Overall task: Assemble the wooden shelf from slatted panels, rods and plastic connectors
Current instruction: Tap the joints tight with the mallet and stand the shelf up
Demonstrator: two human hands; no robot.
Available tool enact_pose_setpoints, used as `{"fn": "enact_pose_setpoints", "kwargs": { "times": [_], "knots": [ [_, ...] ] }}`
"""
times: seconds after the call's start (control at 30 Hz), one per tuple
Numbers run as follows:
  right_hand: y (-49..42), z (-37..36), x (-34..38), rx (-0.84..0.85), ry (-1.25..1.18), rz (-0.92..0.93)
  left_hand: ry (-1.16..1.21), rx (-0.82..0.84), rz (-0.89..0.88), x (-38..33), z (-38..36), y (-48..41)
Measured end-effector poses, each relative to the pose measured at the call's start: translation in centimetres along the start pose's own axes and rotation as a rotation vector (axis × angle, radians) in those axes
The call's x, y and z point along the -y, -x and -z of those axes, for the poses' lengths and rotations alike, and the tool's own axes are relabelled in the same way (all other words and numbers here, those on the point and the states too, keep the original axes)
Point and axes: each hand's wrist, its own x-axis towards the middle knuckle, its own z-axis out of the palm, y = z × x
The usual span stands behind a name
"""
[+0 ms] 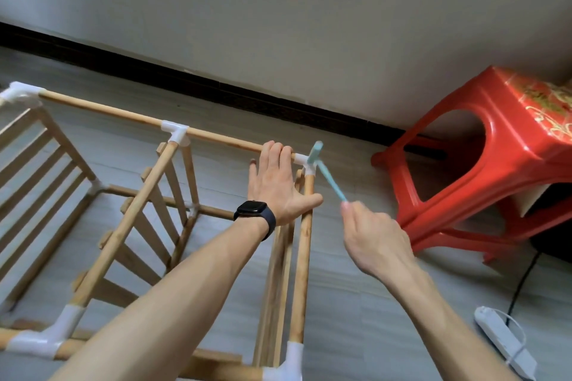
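You see three slatted panels (66, 144), seven white connectors (176, 133), one hammer (332, 183), one stool (510, 133), one power strip (501, 340), one watch (252, 210).

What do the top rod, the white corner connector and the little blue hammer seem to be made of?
Top rod: pale wood, possibly bamboo, matte, faint grain streaks.
Corner connector: smooth, slightly glossy white plastic, moulded elbow.
Hammer: pale blue, probably plastic; motion blur leaves it open.
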Motion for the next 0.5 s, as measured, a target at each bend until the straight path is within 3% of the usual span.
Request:
{"fn": "enact_pose_setpoints", "kwargs": {
  "times": [0.03,0.13,0.27,0.33,0.37,0.43,0.5],
  "knots": [
    [0.00,-0.49,-0.51,0.047,0.046,-0.045,0.003,-0.001,0.001,-0.07,-0.03,0.02],
    [0.44,-0.68,-0.40,-0.252,-0.151,0.061,0.014,-0.018,0.008,-0.14,-0.02,0.00],
    [0.24,-1.17,-0.35,-0.053,-0.009,-0.056,0.005,-0.008,-0.002,-0.04,0.00,0.03],
    [0.49,-0.70,-0.36,-0.231,-0.157,0.000,0.015,-0.003,-0.004,-0.06,-0.11,-0.01],
    [0.26,-0.59,-0.21,-0.244,-0.172,0.016,0.015,-0.006,0.000,0.00,-0.08,-0.02],
    [0.02,-0.75,-0.14,-0.063,-0.102,-0.085,0.013,0.014,-0.004,-0.14,0.11,0.08],
    [-0.23,-0.60,-0.70,-0.023,-0.044,-0.173,0.011,0.035,-0.007,-0.22,0.23,0.12]
  ]
}}
